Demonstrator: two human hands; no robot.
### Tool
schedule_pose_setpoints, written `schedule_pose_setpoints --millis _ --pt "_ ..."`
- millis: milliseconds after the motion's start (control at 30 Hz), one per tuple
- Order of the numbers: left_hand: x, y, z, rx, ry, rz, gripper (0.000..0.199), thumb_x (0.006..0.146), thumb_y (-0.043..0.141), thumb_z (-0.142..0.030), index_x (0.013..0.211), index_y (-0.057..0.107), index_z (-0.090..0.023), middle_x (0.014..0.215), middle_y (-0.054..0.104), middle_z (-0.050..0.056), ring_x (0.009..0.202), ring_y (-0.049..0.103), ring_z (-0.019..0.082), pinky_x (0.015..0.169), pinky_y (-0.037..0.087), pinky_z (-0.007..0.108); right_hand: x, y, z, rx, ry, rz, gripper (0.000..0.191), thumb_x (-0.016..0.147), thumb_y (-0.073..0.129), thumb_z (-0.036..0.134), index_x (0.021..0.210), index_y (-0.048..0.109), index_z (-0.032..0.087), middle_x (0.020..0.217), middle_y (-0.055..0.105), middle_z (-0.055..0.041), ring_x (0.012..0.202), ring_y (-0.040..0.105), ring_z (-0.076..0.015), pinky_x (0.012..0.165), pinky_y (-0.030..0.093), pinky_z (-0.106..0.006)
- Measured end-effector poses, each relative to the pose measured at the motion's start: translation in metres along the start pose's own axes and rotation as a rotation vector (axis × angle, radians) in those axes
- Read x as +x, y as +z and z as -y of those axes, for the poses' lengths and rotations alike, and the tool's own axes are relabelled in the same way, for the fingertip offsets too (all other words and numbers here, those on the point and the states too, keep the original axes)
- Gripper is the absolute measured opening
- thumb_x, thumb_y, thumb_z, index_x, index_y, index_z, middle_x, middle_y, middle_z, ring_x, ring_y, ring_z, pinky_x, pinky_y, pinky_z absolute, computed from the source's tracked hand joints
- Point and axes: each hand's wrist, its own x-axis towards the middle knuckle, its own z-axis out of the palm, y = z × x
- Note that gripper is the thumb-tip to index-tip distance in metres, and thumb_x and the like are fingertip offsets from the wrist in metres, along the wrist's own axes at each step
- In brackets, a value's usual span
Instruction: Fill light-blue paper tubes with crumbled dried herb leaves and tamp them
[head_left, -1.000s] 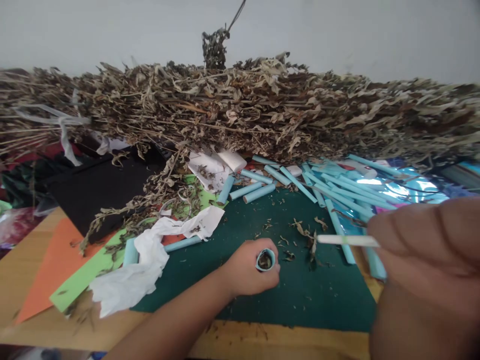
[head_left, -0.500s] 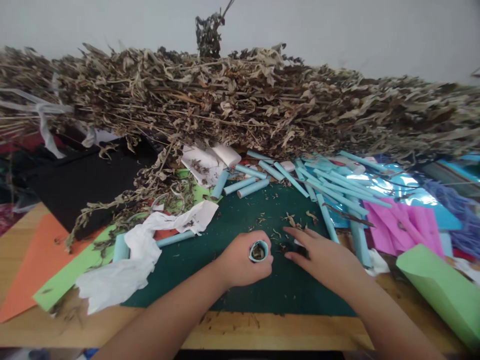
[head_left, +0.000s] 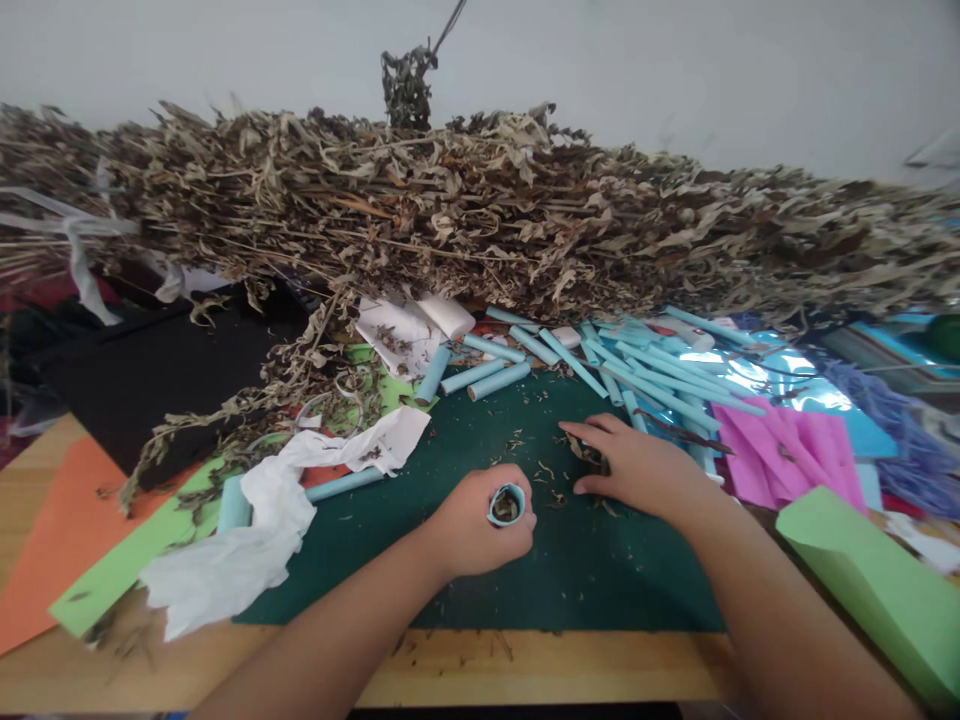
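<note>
My left hand is wrapped round an upright blue paper tube, whose open top shows dried leaf bits inside. To its right, my right hand hovers low over the dark green mat, fingers spread around some dried leaf bits. Whether the fingertips touch those leaves is unclear. More leaf crumbs lie on the mat between the two hands.
A long heap of dried plants spans the back. Blue paper rolls lie before it. White tissue and a black sheet are at left; pink paper and a green sheet at right.
My right hand has moved slightly up over the leaf bits, its fingers curving around them. My left hand keeps its hold on the tube. The whole view has shifted a little.
</note>
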Motion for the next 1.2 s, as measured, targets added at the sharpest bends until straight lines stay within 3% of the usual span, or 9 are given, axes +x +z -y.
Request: schedule_pose_setpoints --millis 100,267,433,600,767,1000,1100,1200 --pt "0.0 0.0 0.001 -0.006 -0.011 0.007 0.007 0.059 0.047 -0.015 0.061 0.04 -0.016 0.057 0.046 -0.001 0.051 0.04 0.008 0.05 0.034 0.021 0.003 0.004 0.003 0.031 -0.023 0.024 0.051 0.07 0.053 0.031 0.119 0.039 0.027 0.112 0.045 -0.0071 0.076 0.057 -0.0201 0.052 0.043 -0.026" --pt "0.001 -0.001 0.003 0.005 0.007 0.007 0.006 0.06 0.047 -0.015 0.061 0.041 -0.016 0.058 0.046 -0.001 0.052 0.04 0.008 0.05 0.034 0.02 0.013 0.008 -0.008 0.075 -0.064 0.053 0.038 0.074 0.048 0.017 0.11 0.049 0.028 0.104 0.052 -0.0035 0.084 0.056 -0.0183 0.069 0.043 -0.026" --pt "0.0 0.0 0.003 0.013 0.004 0.006 0.007 0.06 0.047 -0.015 0.061 0.041 -0.016 0.058 0.046 -0.001 0.052 0.04 0.009 0.05 0.034 0.021 0.02 0.012 -0.013 0.092 -0.081 0.059 0.024 0.075 0.047 0.019 0.096 0.056 0.025 0.099 0.058 -0.0022 0.088 0.055 -0.02 0.075 0.042 -0.028" --pt "0.0 -0.001 0.002 -0.005 -0.003 0.01 0.007 0.06 0.047 -0.016 0.061 0.04 -0.016 0.058 0.046 -0.001 0.051 0.04 0.009 0.049 0.034 0.021 0.018 0.013 -0.011 0.094 -0.046 0.049 0.022 0.075 0.047 0.02 0.095 0.055 0.024 0.096 0.06 -0.0031 0.087 0.055 -0.0212 0.073 0.043 -0.029" --pt "0.0 -0.001 0.003 -0.003 0.004 0.013 0.007 0.06 0.048 -0.015 0.061 0.04 -0.016 0.057 0.046 -0.001 0.05 0.04 0.009 0.048 0.033 0.021 0.017 0.016 -0.012 0.084 0.021 0.041 0.044 0.074 0.048 0.021 0.117 0.041 0.021 0.108 0.055 -0.0081 0.093 0.053 -0.0243 0.074 0.043 -0.033" --pt "-0.001 0.0 0.002 0.032 0.016 0.011 0.006 0.06 0.047 -0.016 0.06 0.041 -0.016 0.056 0.046 -0.001 0.051 0.04 0.009 0.049 0.034 0.021 0.019 0.012 -0.016 0.081 -0.048 0.109 0.043 0.072 0.048 0.016 0.114 0.045 0.023 0.109 0.054 -0.0069 0.093 0.053 -0.0239 0.074 0.042 -0.033" --pt "-0.002 -0.001 0.001 0.024 0.005 0.018 0.006 0.06 0.047 -0.016 0.06 0.041 -0.016 0.056 0.046 -0.001 0.05 0.04 0.008 0.049 0.034 0.02 0.022 0.007 -0.016 0.1 -0.078 0.141 0.041 0.072 0.048 0.014 0.111 0.046 0.025 0.097 0.06 -0.0038 0.084 0.056 -0.0196 0.068 0.042 -0.028" --pt "-0.002 -0.001 0.0 0.019 -0.004 0.015 0.006 0.06 0.047 -0.016 0.06 0.041 -0.016 0.056 0.045 -0.002 0.05 0.04 0.008 0.049 0.034 0.02 0.026 0.005 -0.016 0.117 -0.088 0.159 0.022 0.071 0.048 0.014 0.09 0.054 0.022 0.076 0.062 -0.0008 0.07 0.057 -0.0162 0.057 0.039 -0.022"
